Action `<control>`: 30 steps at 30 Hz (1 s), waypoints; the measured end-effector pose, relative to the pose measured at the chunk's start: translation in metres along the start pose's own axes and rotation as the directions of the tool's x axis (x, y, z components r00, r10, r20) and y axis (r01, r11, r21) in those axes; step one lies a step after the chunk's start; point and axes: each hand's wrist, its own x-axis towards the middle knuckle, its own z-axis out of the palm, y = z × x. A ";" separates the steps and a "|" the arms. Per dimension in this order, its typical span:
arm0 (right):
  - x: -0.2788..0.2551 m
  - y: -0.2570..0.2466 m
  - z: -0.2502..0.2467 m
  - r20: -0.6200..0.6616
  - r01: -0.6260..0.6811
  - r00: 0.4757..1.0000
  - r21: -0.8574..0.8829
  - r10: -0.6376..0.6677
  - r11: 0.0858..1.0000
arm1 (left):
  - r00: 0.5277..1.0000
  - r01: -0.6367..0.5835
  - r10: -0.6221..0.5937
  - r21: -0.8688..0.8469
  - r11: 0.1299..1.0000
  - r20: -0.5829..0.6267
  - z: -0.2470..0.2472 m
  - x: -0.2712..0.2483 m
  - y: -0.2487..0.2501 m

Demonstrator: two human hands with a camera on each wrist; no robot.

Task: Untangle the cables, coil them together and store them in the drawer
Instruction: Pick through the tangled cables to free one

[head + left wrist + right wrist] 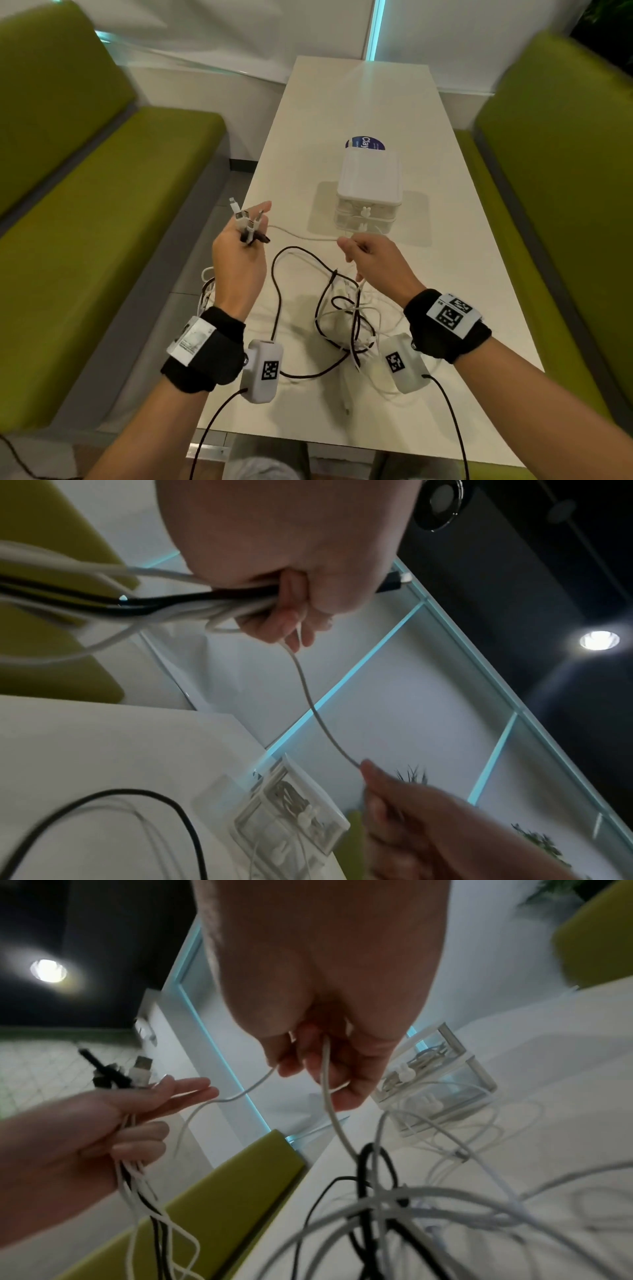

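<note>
The cables [346,308] lie in a loose tangle of white and dark strands on the white table [462,274], near its front edge and between the two forearms. Green benches [85,205] run along both long edges of the table. A small white drawer unit [369,192] stands towards the middle of the table, beyond the tangle, its drawers closed, with a blue round sticker [365,143] just behind it. The left hand [239,257], raised past the table's left edge, grips a bundle of cable ends whose plugs [245,219] stick up above the fingers. The right hand [373,257] pinches a single white cable [318,715] that runs across to the left hand and down into the tangle.
</note>
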 end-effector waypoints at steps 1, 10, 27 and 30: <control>0.002 -0.003 -0.001 -0.034 0.000 0.999 0.037 0.001 0.999 | 0.999 -0.009 0.012 -0.077 0.997 0.040 0.003 -0.002 -0.001; -0.003 -0.031 -0.007 0.133 0.032 0.988 0.296 -0.074 0.955 | 0.855 -0.392 0.215 0.316 0.864 0.472 0.030 -0.012 -0.011; -0.014 0.008 0.002 0.274 -0.022 0.961 -0.042 0.033 0.999 | 0.994 -0.072 0.036 0.366 0.928 0.103 0.008 0.023 0.013; -0.012 0.010 0.000 0.225 -0.042 0.972 -0.096 0.063 0.995 | 0.993 -0.052 -0.004 0.481 0.875 0.114 0.005 0.027 -0.004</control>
